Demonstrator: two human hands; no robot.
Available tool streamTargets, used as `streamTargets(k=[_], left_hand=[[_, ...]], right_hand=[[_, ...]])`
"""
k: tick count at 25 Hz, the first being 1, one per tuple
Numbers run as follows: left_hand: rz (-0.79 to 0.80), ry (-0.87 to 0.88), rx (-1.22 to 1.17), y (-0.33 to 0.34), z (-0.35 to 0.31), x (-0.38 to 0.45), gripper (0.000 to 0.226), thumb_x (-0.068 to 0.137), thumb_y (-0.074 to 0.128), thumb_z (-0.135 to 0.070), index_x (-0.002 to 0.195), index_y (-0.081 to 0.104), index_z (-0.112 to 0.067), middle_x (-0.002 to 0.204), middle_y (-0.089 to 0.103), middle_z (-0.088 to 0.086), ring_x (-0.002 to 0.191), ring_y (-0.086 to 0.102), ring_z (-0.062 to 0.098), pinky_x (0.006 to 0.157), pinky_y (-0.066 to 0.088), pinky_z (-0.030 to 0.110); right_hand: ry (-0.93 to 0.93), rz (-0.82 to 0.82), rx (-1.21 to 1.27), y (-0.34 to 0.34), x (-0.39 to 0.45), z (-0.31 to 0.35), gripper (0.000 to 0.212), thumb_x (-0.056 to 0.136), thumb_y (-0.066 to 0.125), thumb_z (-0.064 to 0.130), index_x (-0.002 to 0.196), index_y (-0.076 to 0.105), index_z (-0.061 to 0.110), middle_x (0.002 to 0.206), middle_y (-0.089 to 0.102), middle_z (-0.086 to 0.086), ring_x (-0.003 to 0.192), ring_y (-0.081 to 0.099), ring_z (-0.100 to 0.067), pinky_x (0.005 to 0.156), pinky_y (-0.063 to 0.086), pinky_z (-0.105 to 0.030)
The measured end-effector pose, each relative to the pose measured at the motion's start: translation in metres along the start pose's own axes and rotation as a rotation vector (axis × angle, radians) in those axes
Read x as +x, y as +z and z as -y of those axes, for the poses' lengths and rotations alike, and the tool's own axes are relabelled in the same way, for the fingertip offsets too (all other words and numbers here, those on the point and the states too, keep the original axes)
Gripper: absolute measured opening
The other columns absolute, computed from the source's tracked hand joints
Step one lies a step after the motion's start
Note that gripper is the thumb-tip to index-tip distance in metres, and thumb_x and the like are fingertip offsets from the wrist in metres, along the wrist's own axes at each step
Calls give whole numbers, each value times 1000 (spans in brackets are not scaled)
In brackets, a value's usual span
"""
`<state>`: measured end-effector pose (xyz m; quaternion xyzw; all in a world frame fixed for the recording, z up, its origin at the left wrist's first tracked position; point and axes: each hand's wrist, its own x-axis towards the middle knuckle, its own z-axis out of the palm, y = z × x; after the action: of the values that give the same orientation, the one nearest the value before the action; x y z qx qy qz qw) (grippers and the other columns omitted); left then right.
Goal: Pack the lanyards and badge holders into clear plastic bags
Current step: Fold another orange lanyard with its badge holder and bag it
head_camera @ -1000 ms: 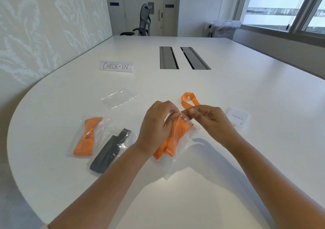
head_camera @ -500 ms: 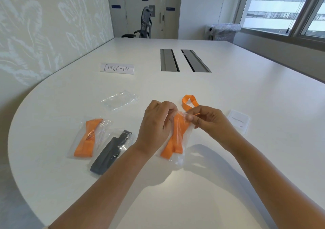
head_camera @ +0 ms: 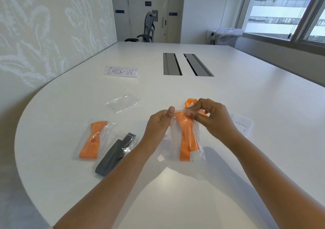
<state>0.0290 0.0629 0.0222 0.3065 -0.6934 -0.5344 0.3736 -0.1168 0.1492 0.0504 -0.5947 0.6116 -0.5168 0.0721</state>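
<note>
White desk (head_camera: 175,193), rounded near edge. Count, left to right:

Packed bags lying flat at left: 2. First, clear bag with folded orange lanyard (head_camera: 92,140). Just beside it on the right, second bag with dark grey lanyard (head_camera: 114,154), edges overlapping or touching; cannot tell which.

Empty clear bag (head_camera: 123,102): 1, farther back, apart from the packed pair. Behind it, paper sign reading "CHECK-IN" (head_camera: 121,72): 1.

Bag in hand (head_camera: 186,137): 1, held up at centre, lower end near or on the desk. Contains 1 folded orange lanyard (head_camera: 187,140); small metal clip visible at its bottom end. Left hand (head_camera: 158,128) pinching the bag's top edge at the left corner, thumb on the near side. Right hand (head_camera: 211,118) pinching the same top edge farther right, fingers (head_camera: 197,113) curled, pressed together on the plastic strip. Strip stretched taut between the two hands.

Loose orange lanyard (head_camera: 190,102): 1, loop showing just behind the right hand, rest hidden.

Badge holder with white card (head_camera: 243,125): 1, flat on desk to the right, apart from the hands.

Cable slots (head_camera: 186,64) in desk centre: 2.
</note>
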Motion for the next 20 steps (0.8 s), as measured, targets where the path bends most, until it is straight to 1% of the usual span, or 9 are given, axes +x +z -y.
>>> streamTargets(k=[1, 3, 5, 7, 8, 11, 15, 17, 20], left_hand=[[2, -29, -27, 1, 0, 0, 57, 83, 45, -52, 72, 53, 4, 69, 44, 10, 67, 42, 16, 66, 34, 29], [-50, -37, -84, 1, -1, 0, 60, 88, 48, -45, 75, 53, 13, 71, 42, 12, 68, 38, 20, 65, 30, 30], [-110, -29, -117, 0, 1, 1, 54, 92, 47, -38, 82, 57, 14, 74, 51, 16, 71, 46, 21, 68, 36, 32], [-152, -32, -146, 0, 1, 2, 45, 95, 44, -34, 84, 66, 3, 79, 64, 13, 74, 57, 20, 74, 44, 33], [-162, -35, -158, 0, 0, 2, 41, 97, 41, -32, 83, 69, -5, 79, 68, 8, 75, 61, 17, 76, 47, 31], [-197, -20, -160, 0, -2, 1, 38, 98, 38, -30, 79, 69, -22, 79, 70, -5, 77, 65, 10, 76, 49, 24], [-241, 71, -126, 1, 0, 1, 37, 98, 35, -31, 83, 68, -25, 81, 71, -4, 79, 67, 8, 77, 51, 21], [-256, 93, -115, 2, 0, 0, 35, 98, 36, -31, 82, 67, -28, 75, 70, -10, 71, 66, 2, 70, 51, 16], [-278, 109, -76, 2, 1, -1, 33, 98, 39, -31, 78, 66, -33, 64, 66, -14, 66, 63, 4, 69, 51, 23]], right_hand=[[-22, -3, -71, 3, 2, -1, 13, 74, 72, 34, 74, 69, 21, 78, 68, 11, 78, 58, -4, 68, 41, -14], [-69, -11, -160, 8, 4, -3, 13, 77, 72, 28, 77, 69, 16, 81, 65, 19, 85, 57, -6, 73, 43, -17], [-134, 32, -177, 13, 4, -3, 8, 79, 70, 27, 75, 65, 22, 87, 63, 27, 91, 55, -9, 79, 43, -19], [-195, 112, -188, 16, 2, -3, 8, 80, 69, 27, 77, 62, 26, 99, 65, 25, 97, 53, -10, 86, 43, -21], [-211, 142, -193, 17, 2, -4, 8, 81, 68, 28, 78, 63, 22, 99, 68, 17, 96, 54, -12, 86, 43, -22], [-219, 167, -194, 21, 2, 0, 19, 83, 62, 34, 80, 63, 16, 92, 70, -2, 91, 60, -16, 82, 44, -25], [-186, 147, -120, 23, -2, 9, 21, 84, 54, 41, 80, 58, 20, 90, 71, -4, 87, 63, -18, 78, 49, -33], [-196, 134, -154, 23, -4, 11, 26, 83, 56, 39, 82, 61, 13, 88, 70, -3, 86, 64, -20, 77, 52, -38], [-235, 162, -190, 29, -5, 12, 25, 84, 60, 30, 85, 63, 6, 87, 68, -6, 86, 64, -24, 77, 52, -42]])
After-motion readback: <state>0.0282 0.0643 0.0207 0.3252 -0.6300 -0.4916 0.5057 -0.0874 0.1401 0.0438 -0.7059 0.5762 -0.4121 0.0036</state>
